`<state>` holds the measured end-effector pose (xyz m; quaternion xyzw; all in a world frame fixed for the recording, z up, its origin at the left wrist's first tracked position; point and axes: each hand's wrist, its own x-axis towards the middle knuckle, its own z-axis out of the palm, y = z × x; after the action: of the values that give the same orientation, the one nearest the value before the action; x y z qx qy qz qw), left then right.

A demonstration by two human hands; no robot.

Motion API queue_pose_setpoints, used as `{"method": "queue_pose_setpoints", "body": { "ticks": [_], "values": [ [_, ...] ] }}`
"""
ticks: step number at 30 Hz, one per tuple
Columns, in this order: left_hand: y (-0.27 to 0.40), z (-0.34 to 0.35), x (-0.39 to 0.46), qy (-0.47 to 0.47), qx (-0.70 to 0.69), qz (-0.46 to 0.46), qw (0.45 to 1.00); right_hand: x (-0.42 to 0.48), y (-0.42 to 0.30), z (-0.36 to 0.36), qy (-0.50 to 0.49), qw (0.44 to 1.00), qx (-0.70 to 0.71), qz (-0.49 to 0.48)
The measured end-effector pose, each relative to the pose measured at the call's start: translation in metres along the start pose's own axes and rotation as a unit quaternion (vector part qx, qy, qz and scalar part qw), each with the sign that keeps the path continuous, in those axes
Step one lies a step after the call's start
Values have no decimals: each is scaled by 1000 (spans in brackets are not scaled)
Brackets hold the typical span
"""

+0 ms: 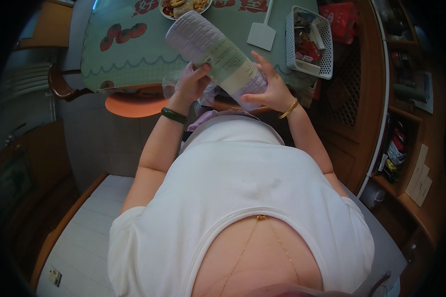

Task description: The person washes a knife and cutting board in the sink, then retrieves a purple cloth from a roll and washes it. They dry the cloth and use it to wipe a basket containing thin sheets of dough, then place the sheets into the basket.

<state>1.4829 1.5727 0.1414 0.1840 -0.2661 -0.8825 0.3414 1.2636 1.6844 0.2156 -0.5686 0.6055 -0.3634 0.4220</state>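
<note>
A long, ribbed, pale purple rolled bundle (223, 61) with a green and cream paper band slants over the near edge of the table (126, 80). My left hand (195, 81) grips its lower left side near the band, thumb on top. Around the bundle's near end curves my right hand (269, 87), its thumb and fingers on either side and the index finger raised. The band bears small print. Clear plastic film (173, 83) hangs by my left hand, partly hidden.
A plate of food (167, 15), a white fly swatter (262, 35) and a white plastic basket (329, 55) of small packets lie on the table. An orange stool (133, 105) is under its edge. A wooden cabinet (360, 111) stands at the right, near a red bag (342, 22).
</note>
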Motion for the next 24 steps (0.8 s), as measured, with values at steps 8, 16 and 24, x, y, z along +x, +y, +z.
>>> {"method": "queue_pose_setpoints", "body": {
  "ticks": [8, 16, 24],
  "values": [
    [6, -17, -2, 96, 52, -51, 993, 3, -2, 3, -56, 931, 330, 146],
    [36, 11, 21, 199, 598, 242, 738, 2, 5, 8, -5, 884, 415, 216],
    [28, 30, 21, 127, 589, 184, 777, -6, 13, 29, 30, 948, 289, 132]
  ]
}}
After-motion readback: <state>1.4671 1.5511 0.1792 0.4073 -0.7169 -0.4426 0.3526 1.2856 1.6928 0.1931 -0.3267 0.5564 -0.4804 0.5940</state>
